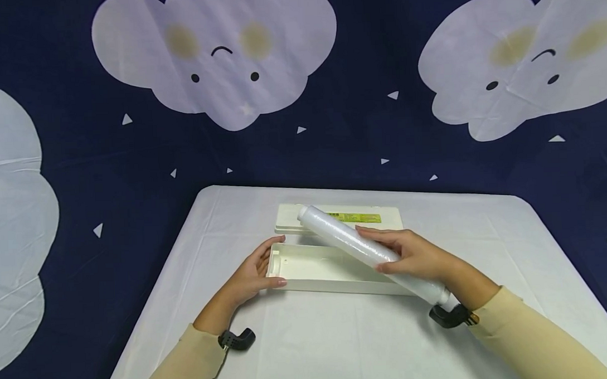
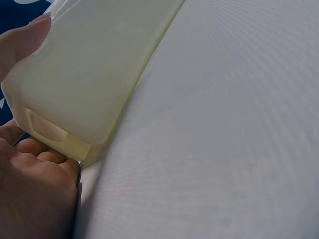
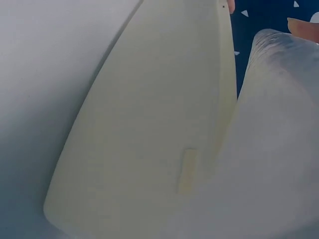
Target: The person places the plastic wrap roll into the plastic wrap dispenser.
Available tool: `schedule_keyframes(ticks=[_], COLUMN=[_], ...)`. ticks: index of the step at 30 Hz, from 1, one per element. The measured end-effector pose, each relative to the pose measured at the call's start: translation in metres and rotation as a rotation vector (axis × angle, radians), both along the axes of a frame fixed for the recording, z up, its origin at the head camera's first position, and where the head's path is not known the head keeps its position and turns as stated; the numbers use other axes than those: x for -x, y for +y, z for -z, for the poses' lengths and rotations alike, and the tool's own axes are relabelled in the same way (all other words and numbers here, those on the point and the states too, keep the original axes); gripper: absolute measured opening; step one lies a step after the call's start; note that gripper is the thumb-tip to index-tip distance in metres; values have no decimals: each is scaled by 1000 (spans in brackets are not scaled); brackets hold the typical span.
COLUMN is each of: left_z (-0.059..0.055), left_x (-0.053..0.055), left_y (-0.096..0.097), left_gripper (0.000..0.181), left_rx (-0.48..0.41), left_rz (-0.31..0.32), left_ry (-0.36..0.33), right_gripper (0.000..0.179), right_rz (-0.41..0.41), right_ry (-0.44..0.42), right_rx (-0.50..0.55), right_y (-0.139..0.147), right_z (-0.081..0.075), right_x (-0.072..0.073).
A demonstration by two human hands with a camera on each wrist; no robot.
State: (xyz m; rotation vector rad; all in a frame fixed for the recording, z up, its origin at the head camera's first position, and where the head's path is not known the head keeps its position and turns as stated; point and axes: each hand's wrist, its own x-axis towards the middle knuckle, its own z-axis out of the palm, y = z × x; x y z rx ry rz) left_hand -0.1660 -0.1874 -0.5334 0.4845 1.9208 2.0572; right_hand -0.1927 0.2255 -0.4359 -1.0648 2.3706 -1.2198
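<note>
A roll of cling film [image 1: 352, 241] slants over a long cream plastic box [image 1: 312, 285], its left end higher up the view than its right end. My right hand [image 1: 411, 255] grips the roll around its right half, thumb on the near side and fingers across the top. At the box's left end, my left hand [image 1: 251, 272] holds it between the thumb at the front wall and fingers at the far corner. In the left wrist view, curled fingers [image 2: 42, 154] sit against the box's end wall. The roll hides the box's right end in the head view.
Behind the box lies a cream lid [image 1: 289, 217] with a yellow-green label [image 1: 359, 217], partly covered by the roll. Everything rests on a table with a white cloth [image 1: 309, 340]. Beyond its far edge hangs a dark blue cloth [image 1: 352, 149] with cloud prints.
</note>
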Motion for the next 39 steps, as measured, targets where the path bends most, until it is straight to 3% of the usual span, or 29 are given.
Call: schedule_keyframes(ticks=[17, 26, 39], left_z=[-2, -3, -3], left_x=[-2, -3, -2], left_y=[2, 1, 0], left_gripper=[105, 105, 104], left_rx=[12, 47, 22], left_rz=[-5, -43, -18], left_ry=[-7, -25, -1], right_gripper=[76, 77, 76], right_rz=[-94, -170, -279], right_ry=[34, 56, 48], right_rx=[-10, -14, -1], right_y=[-6, -12, -15], right_z=[-4, -4, -3], right_x=[5, 11, 19])
